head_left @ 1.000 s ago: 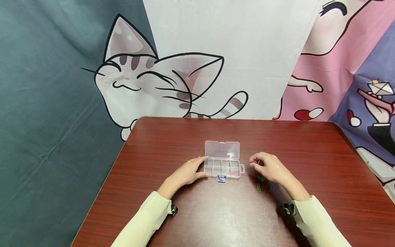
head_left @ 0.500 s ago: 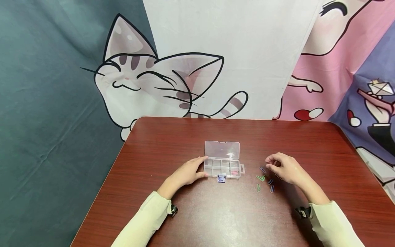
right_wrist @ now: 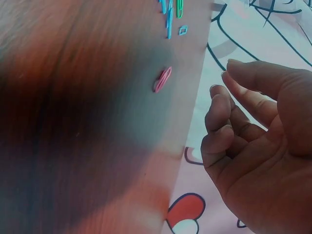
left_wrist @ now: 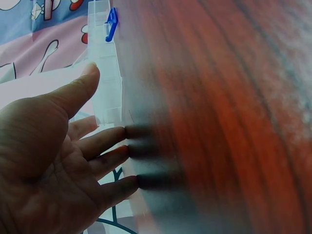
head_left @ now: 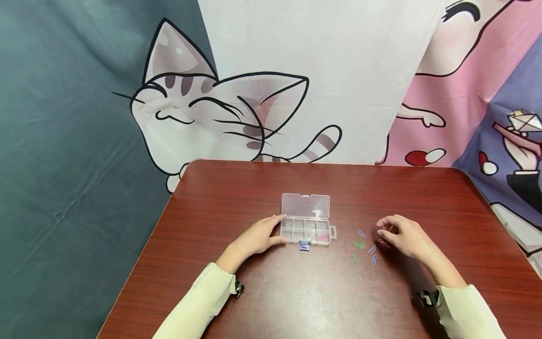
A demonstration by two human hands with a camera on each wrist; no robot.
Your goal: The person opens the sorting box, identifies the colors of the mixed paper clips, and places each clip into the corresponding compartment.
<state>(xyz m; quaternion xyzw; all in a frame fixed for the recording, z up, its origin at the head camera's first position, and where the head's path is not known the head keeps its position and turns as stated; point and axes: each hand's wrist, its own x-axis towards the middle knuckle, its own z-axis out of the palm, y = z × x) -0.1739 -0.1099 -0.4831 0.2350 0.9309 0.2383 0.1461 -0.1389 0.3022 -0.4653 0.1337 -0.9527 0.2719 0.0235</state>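
Observation:
A clear plastic compartment box (head_left: 306, 207) lies on the table with its lid folded back; pink paper clips (head_left: 322, 237) sit in its front right compartment. My left hand (head_left: 254, 237) rests its thumb and index finger against the box's left end, the fingers fairly straight in the left wrist view. To the box's right, my right hand (head_left: 405, 237) hovers with loosely bent fingers and holds nothing. Just beside it lies a pink paper clip (right_wrist: 163, 79) on the table. Blue paper clips (head_left: 372, 250) and green paper clips (head_left: 355, 258) are scattered between that hand and the box.
A blue latch (head_left: 304, 245) hangs at the box's front edge, and a hanging tab (head_left: 333, 231) sticks out on its right side. The reddish-brown table (head_left: 237, 188) ends at a wall of cartoon-printed cloth (head_left: 360, 56).
My right hand has moved to the right, away from the box, uncovering the blue, green and pink paper clips on the table. The left hand stays by the box.

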